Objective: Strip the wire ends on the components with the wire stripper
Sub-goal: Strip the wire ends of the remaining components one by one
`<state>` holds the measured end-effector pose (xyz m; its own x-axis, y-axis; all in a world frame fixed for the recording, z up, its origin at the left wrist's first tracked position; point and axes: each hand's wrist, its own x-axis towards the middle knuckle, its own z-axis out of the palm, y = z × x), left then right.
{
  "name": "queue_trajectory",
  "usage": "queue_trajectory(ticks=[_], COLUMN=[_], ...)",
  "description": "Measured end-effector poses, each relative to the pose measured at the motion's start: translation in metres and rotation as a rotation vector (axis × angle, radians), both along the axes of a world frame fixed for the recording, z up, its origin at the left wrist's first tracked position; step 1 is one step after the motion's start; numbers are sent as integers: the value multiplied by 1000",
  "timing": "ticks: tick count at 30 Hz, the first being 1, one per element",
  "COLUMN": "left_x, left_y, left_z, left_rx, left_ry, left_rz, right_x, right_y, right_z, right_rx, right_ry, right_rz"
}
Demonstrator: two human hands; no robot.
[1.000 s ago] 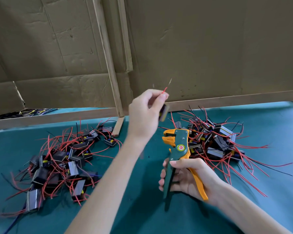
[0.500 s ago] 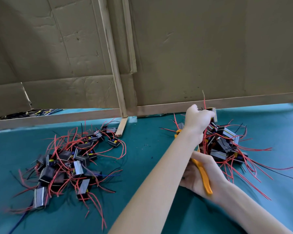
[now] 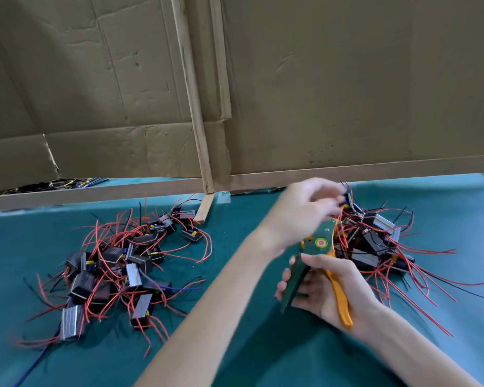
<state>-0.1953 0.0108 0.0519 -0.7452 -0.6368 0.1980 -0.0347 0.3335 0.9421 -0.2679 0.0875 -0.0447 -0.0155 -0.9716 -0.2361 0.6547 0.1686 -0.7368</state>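
Note:
My right hand grips the handles of a green and orange wire stripper, whose head points up and away from me. Just above that head, my left hand is motion-blurred and pinches a small black component with red wires at the near edge of the right pile. That pile is a tangle of black box components with red and black wires. A similar pile lies to the left on the teal tabletop.
A cardboard wall on a wooden frame closes off the back of the table. A wooden post stands between the two piles. More wires show through a gap at the far left.
My left hand reached from above the stripper into the right pile and now draws back toward the stripper head with a component. The stripper stays in my right hand, now raised slightly.

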Motion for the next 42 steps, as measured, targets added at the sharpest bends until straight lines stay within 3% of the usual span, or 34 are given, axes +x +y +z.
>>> queue_trajectory(ticks=[3,6,9,14,17,20,26,31,35,42], left_x=[59,115,146,145,142,144,143,136,124,106], left_y=[-49,-100,-130,-143,-143,-143,-136,-118,-104,-94], left_z=[-14,-36,-60,-88,-94,-95,-83,-57,-40,-37], left_rx=[-174,-284,-296,-286,-310,-318,-171,-99,43,-32], left_ry=[-94,-490,-751,-997,-1051,-971,-485,-206,-100,-172], left_rz=[406,715,728,648,636,646,642,460,305,199], right_x=[1,0,1,1,2,2,1,2,3,3], right_y=[2,1,2,1,2,2,2,3,3,3], right_z=[4,3,4,4,5,4,3,5,6,5], right_rx=[-5,-4,-4,-4,-5,-3,0,1,0,-2], right_ry=[-71,-74,-63,-78,-74,-64,-50,-33,-19,-10], right_rz=[9,19,24,21,23,22,23,19,18,25])
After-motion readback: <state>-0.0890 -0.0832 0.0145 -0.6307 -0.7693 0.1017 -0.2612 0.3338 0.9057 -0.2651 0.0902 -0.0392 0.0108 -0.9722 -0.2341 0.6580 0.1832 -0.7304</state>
